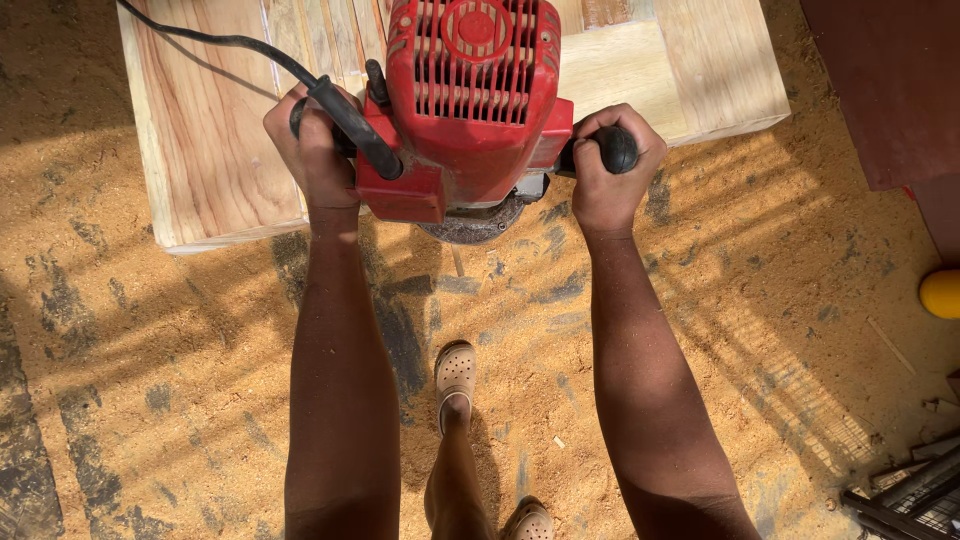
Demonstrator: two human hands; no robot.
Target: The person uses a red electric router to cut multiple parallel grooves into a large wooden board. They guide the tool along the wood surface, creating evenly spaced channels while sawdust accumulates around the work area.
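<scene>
The red router point(465, 105) sat at the near edge of the wooden bench point(215, 150). The left hand point(315, 150) and right hand point(610, 165) each had a grip wrapped tight around a side handle, probably to steady it.

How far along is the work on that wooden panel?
Done: sawdust thick on the floor suggests much cutting already. In hand: both hands, left and right, grip the red router at the near edge of the wooden panel. How much edge remains cannot be told.
</scene>
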